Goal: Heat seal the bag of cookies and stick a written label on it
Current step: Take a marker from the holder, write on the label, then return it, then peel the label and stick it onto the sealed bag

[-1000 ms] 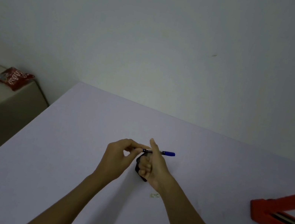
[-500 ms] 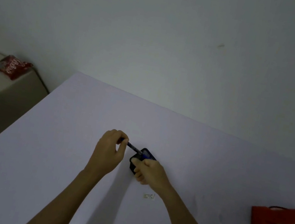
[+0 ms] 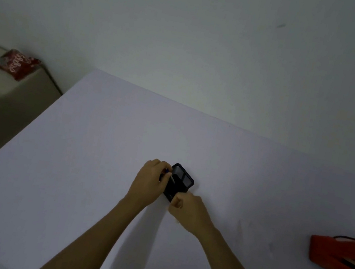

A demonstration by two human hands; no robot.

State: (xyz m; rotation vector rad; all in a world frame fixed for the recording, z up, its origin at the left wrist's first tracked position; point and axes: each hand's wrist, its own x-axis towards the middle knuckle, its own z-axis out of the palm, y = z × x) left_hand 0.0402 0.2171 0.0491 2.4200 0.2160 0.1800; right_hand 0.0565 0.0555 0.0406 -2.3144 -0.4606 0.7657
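A small black rectangular case-like object [image 3: 179, 183] is seen lying on the pale lilac table top [image 3: 86, 166], near its middle; whether it is the bag of cookies cannot be told. It is flanked by both hands. The left hand [image 3: 151, 180] is curled at the object's left edge, and a slim dark pen with a blue tip [image 3: 166, 173] is pinched between its fingers; only a short bit of the pen is shown. The right hand [image 3: 189, 210] is clenched at the object's near corner, thumb up; whether anything is gripped in it cannot be told. A small pale scrap is glimpsed just under the right wrist, too hidden to identify. A red heat sealer with a dark bar [image 3: 343, 259] is placed at the table's right edge, well apart from the hands, partly cut off by the frame. A red printed snack packet [image 3: 15, 64] is left on a beige ledge [image 3: 36, 89] beyond the table's left side, against the plain wall [image 3: 189, 30].
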